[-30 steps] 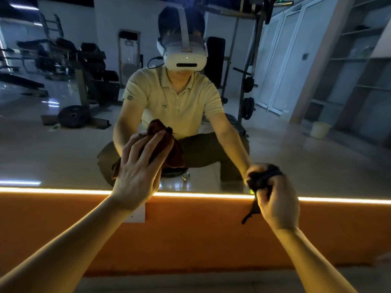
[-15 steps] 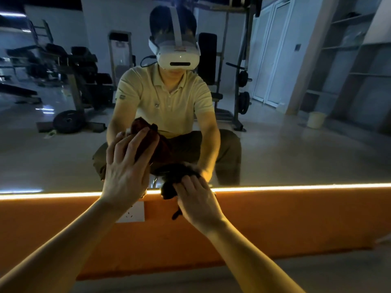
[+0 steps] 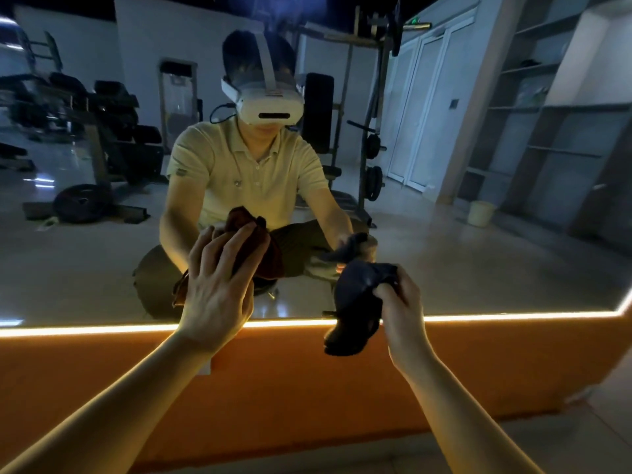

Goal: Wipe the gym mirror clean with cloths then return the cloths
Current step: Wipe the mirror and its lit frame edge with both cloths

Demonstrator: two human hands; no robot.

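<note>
So the big gym mirror [image 3: 444,251] fills most of what I'm looking at, with me crouched in the reflection and racks and weight plates behind. Under it there's the orange wall [image 3: 290,388], and a glowing light strip [image 3: 496,316] runs along the mirror's bottom edge.

My left hand [image 3: 215,295] is flat on the glass low down, fingers straight and spread, pressing the brown cloth [image 3: 266,254] against the mirror. The cloth bunches out past my fingertips and hangs a bit below my palm.

My right hand [image 3: 400,313] is off to the right near the strip, fingers curled tight round the dark cloth [image 3: 355,302]. That one's wadded up with a tail dangling over the orange wall, and it looks held just off the glass.

Also a little pale bucket [image 3: 480,213] shows in the reflection, far right.
</note>
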